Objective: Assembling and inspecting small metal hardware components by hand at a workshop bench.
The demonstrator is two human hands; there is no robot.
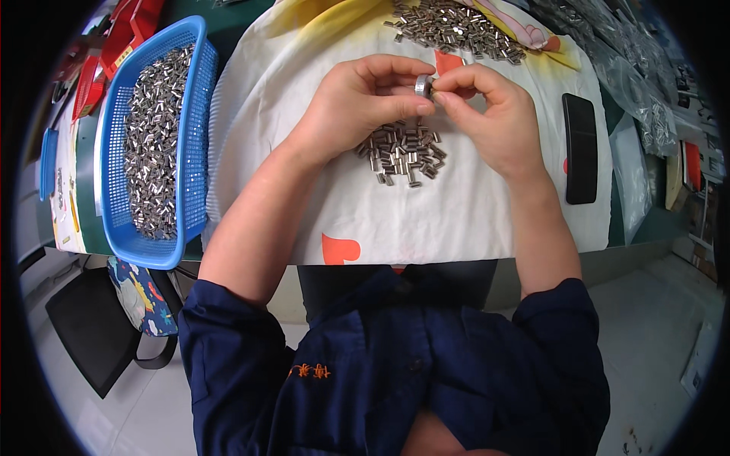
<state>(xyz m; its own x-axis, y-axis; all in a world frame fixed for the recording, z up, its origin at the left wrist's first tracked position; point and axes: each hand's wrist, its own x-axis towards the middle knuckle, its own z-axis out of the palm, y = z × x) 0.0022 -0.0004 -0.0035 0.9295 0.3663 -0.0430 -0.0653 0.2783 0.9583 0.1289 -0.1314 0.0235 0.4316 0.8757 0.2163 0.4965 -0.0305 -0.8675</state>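
My left hand (357, 106) holds a short silver metal ring (423, 85) between thumb and fingers, above the cloth. At the ring's right side, my right hand (494, 118) is closed in a pinch, thumb against forefinger; whatever sits between those fingertips is too small and hidden to name. Just below both hands lies a small loose pile of short metal cylinders (407, 152). A larger heap of similar cylinders (456, 30) spreads over the far part of the cloth.
A blue plastic basket (194, 152) full of small metal cylinders stands at the left. The white patterned cloth (456, 220) covers the table. A black phone (581, 148) lies at the right, near clear plastic bags (639, 83). Red bins (122, 38) are far left.
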